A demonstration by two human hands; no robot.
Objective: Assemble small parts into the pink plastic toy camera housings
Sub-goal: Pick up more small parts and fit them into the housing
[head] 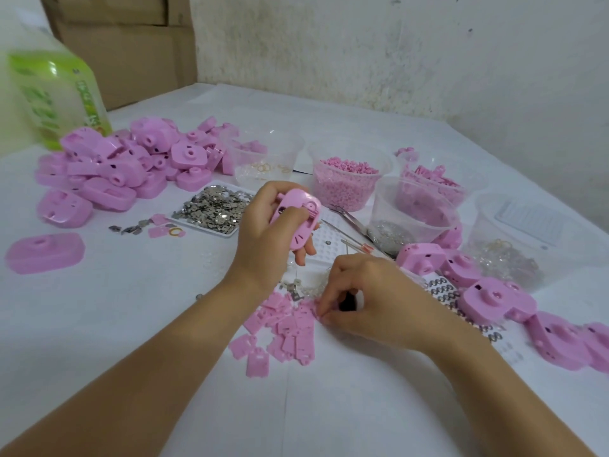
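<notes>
The fingers of our left hand curl round the housing; just nearer us, fingers of our right hand pinch a pink plate.

A small hand-assembly workshop is shown: a white-covered bench is crowded with a heap of identical pink housings, clear tubs of tiny parts and a tray of metal pieces. Behind it, cardboard boxes are stacked against a stained wall.
</notes>
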